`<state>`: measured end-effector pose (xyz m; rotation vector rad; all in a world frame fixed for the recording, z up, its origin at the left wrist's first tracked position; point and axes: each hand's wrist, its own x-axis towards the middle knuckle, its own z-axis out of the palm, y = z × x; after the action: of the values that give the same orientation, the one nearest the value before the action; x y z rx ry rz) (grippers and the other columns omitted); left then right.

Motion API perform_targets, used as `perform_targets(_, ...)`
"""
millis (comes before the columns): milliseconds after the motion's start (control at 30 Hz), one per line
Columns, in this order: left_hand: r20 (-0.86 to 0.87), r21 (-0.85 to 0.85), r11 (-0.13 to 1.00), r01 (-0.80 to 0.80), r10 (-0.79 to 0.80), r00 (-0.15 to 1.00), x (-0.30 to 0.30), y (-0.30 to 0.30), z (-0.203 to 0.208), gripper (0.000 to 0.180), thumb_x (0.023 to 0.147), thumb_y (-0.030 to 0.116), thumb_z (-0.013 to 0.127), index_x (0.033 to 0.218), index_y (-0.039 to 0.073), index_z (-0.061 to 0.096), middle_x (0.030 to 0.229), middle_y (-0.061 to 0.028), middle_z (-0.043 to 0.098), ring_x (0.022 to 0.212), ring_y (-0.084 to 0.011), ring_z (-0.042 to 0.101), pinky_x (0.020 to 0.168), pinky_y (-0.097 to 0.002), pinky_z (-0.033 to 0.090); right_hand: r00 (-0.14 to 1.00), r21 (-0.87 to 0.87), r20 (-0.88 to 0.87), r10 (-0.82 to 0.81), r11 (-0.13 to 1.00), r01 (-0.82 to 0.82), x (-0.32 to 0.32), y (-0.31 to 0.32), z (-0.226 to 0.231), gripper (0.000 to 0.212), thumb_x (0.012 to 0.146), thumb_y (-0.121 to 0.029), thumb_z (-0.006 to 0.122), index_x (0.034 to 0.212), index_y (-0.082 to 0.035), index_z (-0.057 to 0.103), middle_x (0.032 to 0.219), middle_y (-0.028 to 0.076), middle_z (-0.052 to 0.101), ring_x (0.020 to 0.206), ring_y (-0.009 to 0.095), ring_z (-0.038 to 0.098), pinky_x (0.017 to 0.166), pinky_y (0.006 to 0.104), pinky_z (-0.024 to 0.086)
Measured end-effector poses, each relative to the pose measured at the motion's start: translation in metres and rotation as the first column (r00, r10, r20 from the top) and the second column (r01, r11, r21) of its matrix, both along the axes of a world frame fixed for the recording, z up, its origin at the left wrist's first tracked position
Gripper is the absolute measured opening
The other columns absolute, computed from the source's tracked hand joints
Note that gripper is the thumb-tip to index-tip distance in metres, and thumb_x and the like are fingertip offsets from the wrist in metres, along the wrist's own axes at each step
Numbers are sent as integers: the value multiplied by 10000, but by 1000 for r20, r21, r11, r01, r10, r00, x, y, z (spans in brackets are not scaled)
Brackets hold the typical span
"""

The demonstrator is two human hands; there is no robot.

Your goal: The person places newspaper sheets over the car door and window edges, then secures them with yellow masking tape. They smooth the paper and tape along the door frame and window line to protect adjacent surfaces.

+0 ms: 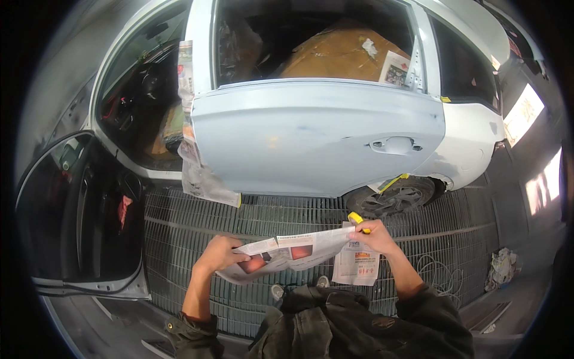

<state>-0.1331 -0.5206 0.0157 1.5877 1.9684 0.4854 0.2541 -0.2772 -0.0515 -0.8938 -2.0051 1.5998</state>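
A sheet of newspaper (pixel 299 248) stretches between my two hands above the floor grating, its lower edge sagging. My left hand (pixel 222 254) is closed on its left end. At the other end my right hand (pixel 375 237) grips the sheet, along with a roll of yellow masking tape (pixel 357 219). Part of the newspaper (pixel 357 263) hangs down below my right hand. In front of me stands a car with a pale blue-grey rear door (pixel 287 143), dull and patchy. Strips of newspaper (pixel 190 143) run down that door's front edge, with yellow tape at the bottom corner.
At left the front door (pixel 84 209) stands wide open. The rear wheel (pixel 391 197) has yellow tape and paper above it. Brown paper (pixel 335 54) covers things inside the car. Coiled wire or hose (pixel 433 278) and crumpled paper (pixel 502 268) lie at right on the slatted grating (pixel 239 215).
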Motion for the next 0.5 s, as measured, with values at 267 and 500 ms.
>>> perform_targets(267, 792, 220, 764, -607, 223, 568, -7, -12, -51, 244, 857, 144, 806, 930, -77, 734, 830, -28, 709, 776, -119, 623, 743, -299, 503, 845, -64, -368, -387, 917, 393, -12, 4, -1, 160, 1018, -185, 629, 939, -47, 615, 796, -71, 538, 745, 18, 444, 663, 202, 372)
perform_targets(500, 545, 572, 360, -737, 505, 670, 33, 31, -16, 216, 970, 134, 670, 998, -77, 706, 890, -87, 714, 851, -138, 632, 811, -291, 504, 666, 167, -400, -629, 665, 728, -39, -4, 7, 180, 1027, -184, 606, 957, -18, 607, 828, -20, 582, 782, 64, 495, 706, 246, 436)
